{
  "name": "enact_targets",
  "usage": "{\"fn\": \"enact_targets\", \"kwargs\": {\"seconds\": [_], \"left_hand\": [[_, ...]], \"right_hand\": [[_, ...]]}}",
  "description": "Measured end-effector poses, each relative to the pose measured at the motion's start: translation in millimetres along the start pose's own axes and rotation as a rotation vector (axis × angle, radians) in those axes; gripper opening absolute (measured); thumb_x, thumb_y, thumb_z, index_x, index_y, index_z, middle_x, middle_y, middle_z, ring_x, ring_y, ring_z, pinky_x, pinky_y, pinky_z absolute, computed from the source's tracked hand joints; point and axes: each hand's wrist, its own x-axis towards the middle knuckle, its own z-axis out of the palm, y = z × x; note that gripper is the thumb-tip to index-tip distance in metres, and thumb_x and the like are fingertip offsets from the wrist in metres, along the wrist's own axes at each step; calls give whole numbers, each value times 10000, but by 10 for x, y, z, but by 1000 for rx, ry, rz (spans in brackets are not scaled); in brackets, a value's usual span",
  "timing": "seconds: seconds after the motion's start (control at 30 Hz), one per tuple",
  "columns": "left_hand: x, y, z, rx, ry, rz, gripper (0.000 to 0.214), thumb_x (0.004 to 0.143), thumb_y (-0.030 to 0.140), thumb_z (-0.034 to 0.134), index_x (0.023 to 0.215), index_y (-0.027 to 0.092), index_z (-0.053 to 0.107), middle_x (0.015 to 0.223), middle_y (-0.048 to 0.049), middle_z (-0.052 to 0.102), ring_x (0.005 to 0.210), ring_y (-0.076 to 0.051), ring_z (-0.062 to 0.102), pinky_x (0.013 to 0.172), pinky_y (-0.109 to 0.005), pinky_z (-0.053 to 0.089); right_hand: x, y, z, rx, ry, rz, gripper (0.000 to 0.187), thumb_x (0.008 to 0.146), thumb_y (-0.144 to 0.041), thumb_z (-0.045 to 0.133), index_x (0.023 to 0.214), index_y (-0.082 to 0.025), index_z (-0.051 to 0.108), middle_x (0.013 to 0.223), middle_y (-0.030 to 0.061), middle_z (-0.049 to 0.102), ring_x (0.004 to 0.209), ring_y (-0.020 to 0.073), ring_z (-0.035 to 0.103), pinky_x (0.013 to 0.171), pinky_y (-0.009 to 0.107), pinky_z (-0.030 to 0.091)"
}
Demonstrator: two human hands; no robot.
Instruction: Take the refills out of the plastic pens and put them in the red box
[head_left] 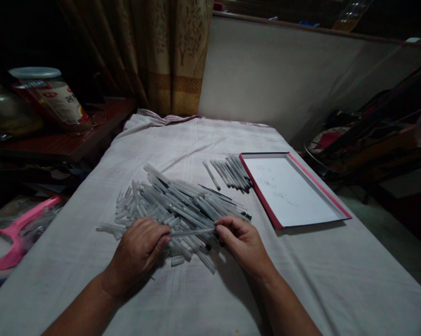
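Translucent plastic tube [192, 232], pinched by left hand [136, 247] and right hand [244, 243], could drop onto piled tubes [182, 198] if grip slackens.

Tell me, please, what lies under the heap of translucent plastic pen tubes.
The whitish tablecloth shows around the edges of the heap of translucent plastic pen tubes, evidently running beneath it. Whatever lies under its middle is covered and cannot be seen.

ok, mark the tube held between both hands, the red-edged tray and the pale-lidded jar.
Tube [192, 232]: head view, middle of its translucent shaft.
Red-edged tray [305, 191]: head view, bare white floor.
Pale-lidded jar [64, 102]: head view, label on its side.
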Motion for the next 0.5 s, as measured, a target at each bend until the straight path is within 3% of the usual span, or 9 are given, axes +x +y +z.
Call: {"fn": "enact_targets", "kwargs": {"seconds": [0.13,0.33,0.5], "left_hand": [[-8,-8,4,-6,0,-9,216,1018,294,447,936,200,624,761,-17,682,710,-172,628,744,-309,481],[-7,-12,13,6,3,6,221,1023,300,440,954,197,623,770,-21,691,720,-172,640,772,-315,494],[-11,-43,-15,7,-19,-24,277,1019,282,413,874,207,636,739,-16,698,693,-173,647,751,-318,502]], "right_hand": [[2,-15,-8,34,-1,-53,184,754,-343,720,867,-199,739,751,23,667,645,143,577,582,248,468],[2,-41,-8,27,-29,40,210,787,-377,673,827,-178,725,595,-11,598,541,122,529,512,232,422],[32,-76,-82,52,57,-138,93,751,-299,705,770,-210,721,766,35,708,728,177,652,665,285,525]]}}
